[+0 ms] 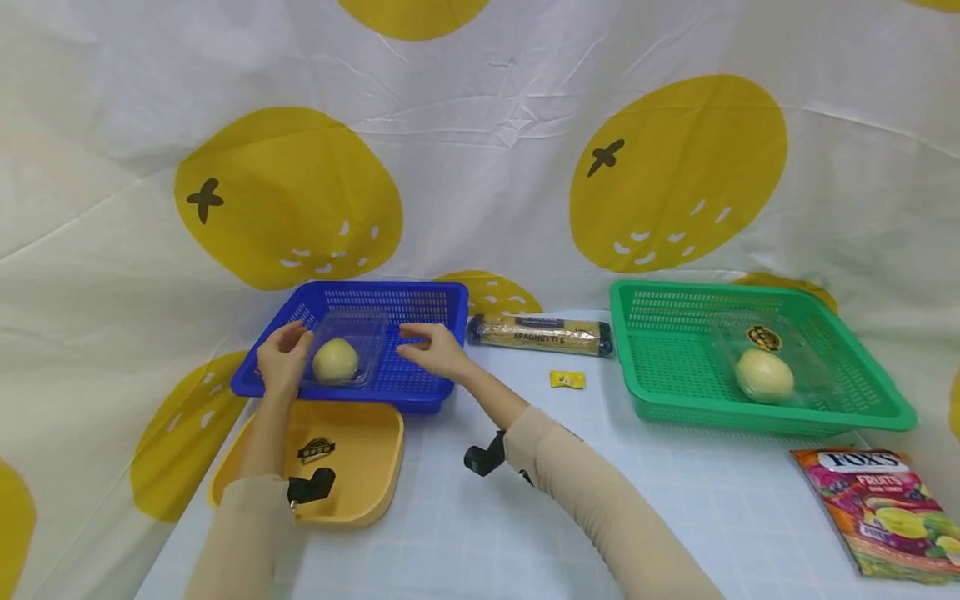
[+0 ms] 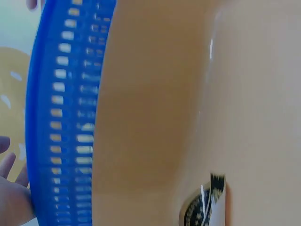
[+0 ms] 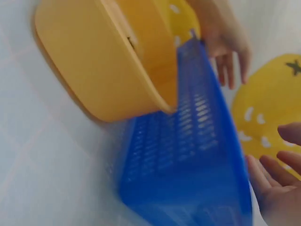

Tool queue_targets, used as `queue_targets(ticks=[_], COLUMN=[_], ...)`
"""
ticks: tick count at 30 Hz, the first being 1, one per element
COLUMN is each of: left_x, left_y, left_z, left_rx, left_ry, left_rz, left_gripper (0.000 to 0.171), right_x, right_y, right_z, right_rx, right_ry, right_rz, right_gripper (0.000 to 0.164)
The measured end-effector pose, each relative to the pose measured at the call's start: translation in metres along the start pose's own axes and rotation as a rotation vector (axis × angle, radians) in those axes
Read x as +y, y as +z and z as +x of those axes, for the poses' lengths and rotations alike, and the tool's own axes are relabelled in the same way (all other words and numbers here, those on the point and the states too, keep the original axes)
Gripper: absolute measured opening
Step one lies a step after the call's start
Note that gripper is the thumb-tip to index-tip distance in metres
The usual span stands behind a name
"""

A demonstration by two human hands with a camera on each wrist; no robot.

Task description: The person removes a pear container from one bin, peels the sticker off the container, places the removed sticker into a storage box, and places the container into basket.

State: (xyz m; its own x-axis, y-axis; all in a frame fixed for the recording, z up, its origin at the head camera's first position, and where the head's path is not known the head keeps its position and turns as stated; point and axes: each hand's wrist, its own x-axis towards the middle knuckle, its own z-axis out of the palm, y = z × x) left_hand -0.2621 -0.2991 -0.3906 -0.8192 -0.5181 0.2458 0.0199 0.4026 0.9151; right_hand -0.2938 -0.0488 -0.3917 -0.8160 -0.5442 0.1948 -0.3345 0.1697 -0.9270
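A blue perforated basket (image 1: 408, 383) stands at the back left. In it sits a clear plastic box (image 1: 365, 325) with a pale yellow, rounded item (image 1: 335, 361) whose kind is unclear. My left hand (image 1: 283, 358) is over the basket's left side, close to the box, fingers loosely bent and holding nothing. Over the right side hovers my right hand (image 1: 437, 350), thumb and fingers apart around bare air. In the right wrist view, the right hand's fingers (image 3: 277, 174) spread beside the blue rim. An orange tub (image 1: 386, 467) with a dark round label (image 1: 316, 450) stands in front, below my left forearm.
A spaghetti packet (image 1: 540, 334) lies between the blue basket and a green basket (image 1: 652, 383), which holds another clear box (image 1: 810, 367) with a pale rounded item (image 1: 764, 375). A small yellow sachet (image 1: 567, 379) lies mid-table. A Fox's candy bag (image 1: 885, 512) is at right.
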Motion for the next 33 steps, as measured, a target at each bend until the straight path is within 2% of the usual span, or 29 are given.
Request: queue_targets(ticks=[3, 9, 11, 16, 18, 22, 33], left_x=[0.006, 0.021, 0.026, 0.043, 0.052, 0.060, 0.079], left_y=[0.005, 0.020, 0.026, 0.044, 0.051, 0.068, 0.128], left_z=[-0.006, -0.018, -0.022, -0.037, -0.044, -0.054, -0.087], left_rx=[-0.010, -0.070, -0.123, -0.284, -0.344, -0.432, -0.575], left_ry=[0.025, 0.102, 0.132, 0.188, 0.199, 0.186, 0.153], left_rz=[-0.082, -0.275, -0.344, -0.440, -0.440, -0.438, -0.498], left_gripper=[0.036, 0.033, 0.031, 0.031, 0.032, 0.034, 0.034], right_x=[0.002, 0.015, 0.018, 0.025, 0.028, 0.030, 0.032], right_y=[-0.020, -0.053, -0.064, -0.092, -0.103, -0.124, -0.186], right_z=[-0.022, -0.075, -0.092, -0.131, -0.143, -0.165, -0.211], right_rx=[0.026, 0.056, 0.069, 0.106, 0.120, 0.151, 0.304], right_ry=[-0.040, -0.025, -0.018, -0.003, -0.003, 0.000, 0.038], right_rz=[0.058, 0.141, 0.147, 0.047, 0.000, -0.014, -0.032], right_gripper=[0.047, 0.048, 0.047, 0.048, 0.048, 0.047, 0.049])
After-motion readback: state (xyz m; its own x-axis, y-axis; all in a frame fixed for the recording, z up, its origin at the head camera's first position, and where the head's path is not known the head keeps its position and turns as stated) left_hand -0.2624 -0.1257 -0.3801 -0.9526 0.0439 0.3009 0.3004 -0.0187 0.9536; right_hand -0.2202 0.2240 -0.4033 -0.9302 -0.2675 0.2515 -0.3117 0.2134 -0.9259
